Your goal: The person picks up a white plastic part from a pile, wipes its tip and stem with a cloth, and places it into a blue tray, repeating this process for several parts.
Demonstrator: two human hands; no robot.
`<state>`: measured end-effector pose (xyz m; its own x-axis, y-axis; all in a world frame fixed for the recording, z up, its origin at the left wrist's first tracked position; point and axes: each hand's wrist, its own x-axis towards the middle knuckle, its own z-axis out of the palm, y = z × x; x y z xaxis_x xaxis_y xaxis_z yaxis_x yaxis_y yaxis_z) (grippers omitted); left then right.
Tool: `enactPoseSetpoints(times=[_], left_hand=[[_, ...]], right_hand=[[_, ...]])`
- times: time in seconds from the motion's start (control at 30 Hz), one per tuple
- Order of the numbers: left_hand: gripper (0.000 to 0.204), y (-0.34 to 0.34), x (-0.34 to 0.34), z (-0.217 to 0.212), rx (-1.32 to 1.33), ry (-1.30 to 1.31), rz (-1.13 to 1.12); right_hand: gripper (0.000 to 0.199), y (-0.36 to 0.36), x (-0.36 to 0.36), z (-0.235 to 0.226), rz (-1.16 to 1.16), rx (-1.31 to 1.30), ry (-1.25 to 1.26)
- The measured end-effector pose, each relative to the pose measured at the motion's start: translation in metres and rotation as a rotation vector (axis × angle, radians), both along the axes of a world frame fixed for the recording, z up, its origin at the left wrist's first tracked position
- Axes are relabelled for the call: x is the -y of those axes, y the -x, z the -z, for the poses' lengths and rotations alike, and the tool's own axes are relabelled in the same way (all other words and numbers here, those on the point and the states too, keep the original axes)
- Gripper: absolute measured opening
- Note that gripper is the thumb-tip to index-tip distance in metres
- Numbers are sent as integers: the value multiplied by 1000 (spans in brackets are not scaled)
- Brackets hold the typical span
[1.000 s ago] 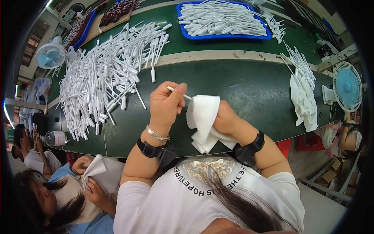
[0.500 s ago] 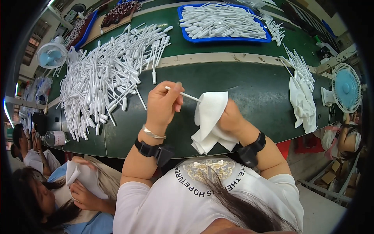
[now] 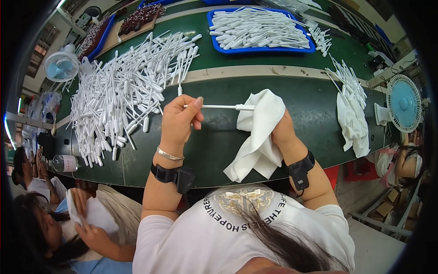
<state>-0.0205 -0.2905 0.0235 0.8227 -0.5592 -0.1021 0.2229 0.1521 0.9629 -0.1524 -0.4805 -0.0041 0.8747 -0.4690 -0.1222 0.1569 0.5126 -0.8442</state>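
Note:
My left hand (image 3: 183, 113) pinches the thin end of a white plastic stick (image 3: 219, 107), which lies level in the air above the green table. The stick's thicker end reaches the edge of a white cloth (image 3: 267, 112), where part of it is hidden. My right hand (image 3: 284, 128) is closed on the cloth, its fingers mostly behind the folds. The cloth's lower part hangs down to the table's near edge. To the left of my left hand spreads a big heap of similar white sticks (image 3: 118, 96).
A blue tray (image 3: 264, 49) piled with white sticks stands at the back. More sticks (image 3: 349, 80) lie on a second white cloth (image 3: 353, 123) at right, beside a fan (image 3: 404, 104). A plastic bottle (image 3: 65, 163) and a co-worker (image 3: 91, 233) holding white cloth are at left.
My left hand has moved left, and the stick's thicker end now shows outside the cloth. My right hand and the cloth have shifted right and up a little.

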Motion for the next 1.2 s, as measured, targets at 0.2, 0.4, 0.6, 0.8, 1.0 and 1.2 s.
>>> enactPoseSetpoints(times=[0.2,0.4,0.6,0.8,1.0,1.2], left_hand=[[16,21,14,3,115,-165,19],[17,19,4,-8,176,-219,-33],[18,-11,-17,-10,107,-17,-98],[16,-5,-6,-8,104,-73,-57],[11,18,16,17,-35,214,49],[9,37,30,25,95,47,170]], right_hand=[[19,0,-10,3,-176,-89,399],[16,3,-2,-1,-322,51,829],[19,3,16,1,-293,-33,306],[23,-1,-5,-1,-337,-28,304],[22,3,-12,1,-434,-20,247],[22,3,-16,8,-512,-20,423]])
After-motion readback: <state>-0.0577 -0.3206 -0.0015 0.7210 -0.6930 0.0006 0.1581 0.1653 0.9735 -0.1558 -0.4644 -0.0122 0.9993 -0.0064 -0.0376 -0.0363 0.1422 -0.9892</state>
